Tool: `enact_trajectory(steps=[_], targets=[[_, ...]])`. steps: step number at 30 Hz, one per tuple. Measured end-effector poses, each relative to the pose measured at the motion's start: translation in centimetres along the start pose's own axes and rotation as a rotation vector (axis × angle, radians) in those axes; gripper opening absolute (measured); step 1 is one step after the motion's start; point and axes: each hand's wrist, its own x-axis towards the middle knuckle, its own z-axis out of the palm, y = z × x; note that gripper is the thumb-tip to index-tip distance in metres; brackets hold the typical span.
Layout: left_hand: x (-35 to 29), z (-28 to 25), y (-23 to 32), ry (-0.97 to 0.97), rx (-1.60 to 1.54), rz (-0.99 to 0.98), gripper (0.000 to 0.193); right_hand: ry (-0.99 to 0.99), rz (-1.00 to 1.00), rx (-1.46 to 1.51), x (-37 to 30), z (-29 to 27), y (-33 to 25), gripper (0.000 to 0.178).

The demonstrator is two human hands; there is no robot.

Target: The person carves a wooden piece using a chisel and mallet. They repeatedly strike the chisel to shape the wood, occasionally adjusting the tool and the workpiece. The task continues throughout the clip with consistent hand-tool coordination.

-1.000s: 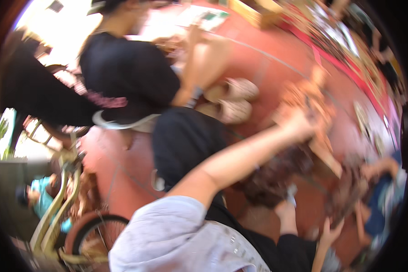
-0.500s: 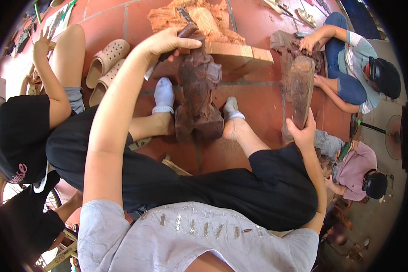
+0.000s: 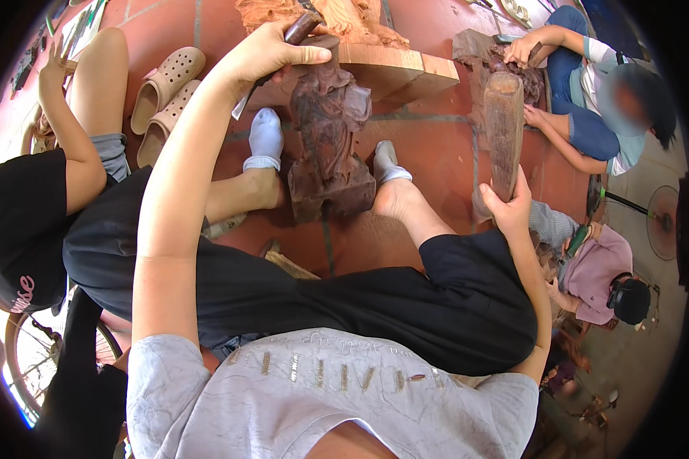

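Between my feet stands a dark brown wood carving (image 3: 325,130), a figure on a blocky base. My left hand (image 3: 264,55) is at its top, the thumb lying across the upper end. Those fingers are closed round a chisel (image 3: 302,29) with a dark handle; its pale blade pokes out below the hand, beside the carving. Off to the right, my right hand (image 3: 511,203) grips a thick wooden mallet (image 3: 504,122) by its lower end. The mallet points up and away, apart from the carving.
A large pale orange wood carving (image 3: 390,73) lies just beyond. Beige clogs (image 3: 164,88) rest on the tiled floor (image 3: 436,161) at left. A person in black (image 3: 31,222) sits close on my left; at right, another person's hand (image 3: 522,50) works on a dark carving (image 3: 478,53).
The whole view has shifted, so most things sit slightly higher and further left. Both hands keep their grips, the left still at the carving's top.
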Motion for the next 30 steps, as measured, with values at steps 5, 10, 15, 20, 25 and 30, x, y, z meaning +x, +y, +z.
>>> enact_trajectory(steps=[5, 10, 15, 20, 25, 30], targets=[[0.4, 0.0, -0.6, -0.003, 0.07, -0.016, 0.055, 0.006, 0.018, 0.072, -0.5, 0.1, 0.4, 0.04], [-0.3, 0.4, -0.2, 0.07, 0.057, 0.028, 0.057, 0.02, 0.082, 0.106, -1.2, -0.2, 0.4, 0.038], [-0.4, 0.6, -0.6, 0.114, 0.116, 0.048, 0.061, -0.076, 0.131, 0.399, 0.2, -0.8, -0.5, 0.028], [-0.2, 0.2, -0.5, 0.114, 0.157, 0.002, 0.062, 0.04, 0.316, 0.766, 2.5, 3.6, -6.1, 0.027], [0.4, 1.5, -1.4, 0.2, 0.107, 0.126, 0.062, 0.214, 0.548, 0.856, -4.3, 16.1, -3.8, 0.023], [0.7, 1.2, -1.9, 0.219, 0.103, 0.104, 0.067, 0.122, 0.819, 0.835, -10.8, 23.9, -3.3, 0.027]])
